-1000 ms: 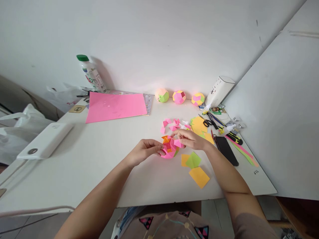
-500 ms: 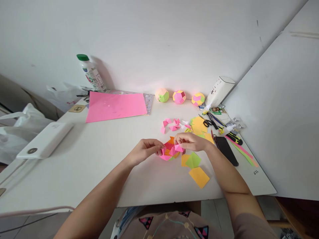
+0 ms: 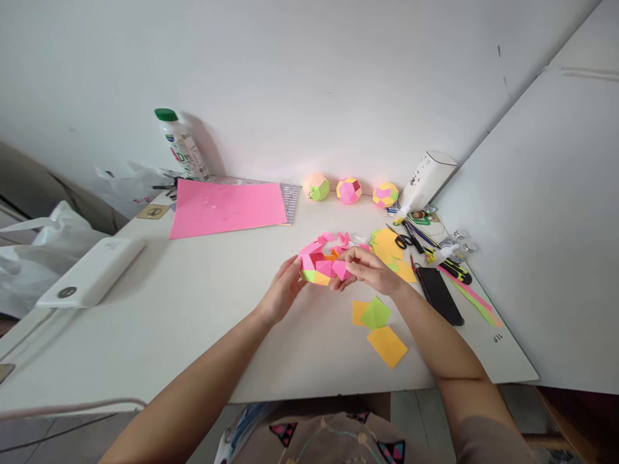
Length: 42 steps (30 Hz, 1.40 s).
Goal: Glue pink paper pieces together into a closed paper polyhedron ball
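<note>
Between my hands is a partly built folded-paper ball (image 3: 316, 278), pink, orange and green, with an open top. My left hand (image 3: 284, 289) is closed on its left side, thumb at the front. My right hand (image 3: 367, 270) pinches a pink folded piece at the ball's right edge; its thumb lies in front, and some fingers are hidden behind the paper. Just beyond, loose pink folded pieces (image 3: 343, 239) lie on the table, partly covered by the ball. Orange and green paper squares (image 3: 387, 346) rest nearer me, below my right hand.
Three finished paper balls (image 3: 349, 190) line the wall. At right are scissors (image 3: 403, 241), a black phone (image 3: 439, 295), a cutter (image 3: 457, 270), glue bottles and orange sheets (image 3: 389, 245). Pink paper (image 3: 227, 207), a green-capped bottle (image 3: 186, 148) and a white power bank-like box (image 3: 91, 270) are at left.
The paper ball has been raised and tilted, so its orange and green side now shows. My left hand has shifted from a fingertip pinch to a hold around its left side.
</note>
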### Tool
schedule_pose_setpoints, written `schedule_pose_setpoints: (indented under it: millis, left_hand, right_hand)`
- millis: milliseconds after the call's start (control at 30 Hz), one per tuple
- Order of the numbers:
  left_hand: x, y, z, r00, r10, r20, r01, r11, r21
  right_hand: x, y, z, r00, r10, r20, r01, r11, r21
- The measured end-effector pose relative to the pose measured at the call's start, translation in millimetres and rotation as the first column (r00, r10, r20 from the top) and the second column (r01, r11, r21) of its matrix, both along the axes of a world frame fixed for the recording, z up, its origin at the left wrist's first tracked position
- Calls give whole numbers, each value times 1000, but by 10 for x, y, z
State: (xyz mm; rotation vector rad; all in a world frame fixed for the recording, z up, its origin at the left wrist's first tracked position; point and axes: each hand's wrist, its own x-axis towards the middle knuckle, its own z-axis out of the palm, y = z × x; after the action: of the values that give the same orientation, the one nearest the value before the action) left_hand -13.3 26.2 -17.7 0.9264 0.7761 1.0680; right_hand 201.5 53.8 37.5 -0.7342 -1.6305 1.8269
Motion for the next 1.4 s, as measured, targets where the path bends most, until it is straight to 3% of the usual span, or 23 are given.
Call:
schedule_pose_setpoints:
  millis: [133,267,400,533,700,867,1400]
  left_hand:
    - [117,-71,78,952,-113,286,128,991,-34]
    - [127,-100,98,915,-179,361,170,984,57]
    - [70,-84,110,935,-46,351,69,996,-54]
    - [33,-75,137,939,45,341,1,991,-133]
    - [17,-72,139,958,21,287,23,988,-150]
    - [0,-59,142,964,-3,264,44,988,-147]
    - [-49,-44,108,975,-88,204,112,988,-111]
  right_hand:
    - [-105,-62,-45,986,-30,-165,21,998,-55]
    - [-211,-149,-79,971,-34,-237,5,992,-123]
    - [-248,-199,-91,983,-22,-185,-8,987,-160]
    - [-219,-191,-75,989,-91,-119,76,989,-125]
    - [-194,-163,-41,975,-198,-97,183,972,-147]
    - [-206,-126,-53,944,-325,-50,297,908,-296]
    - [-186,-77,-44,956,-290,-37,241,853,-463]
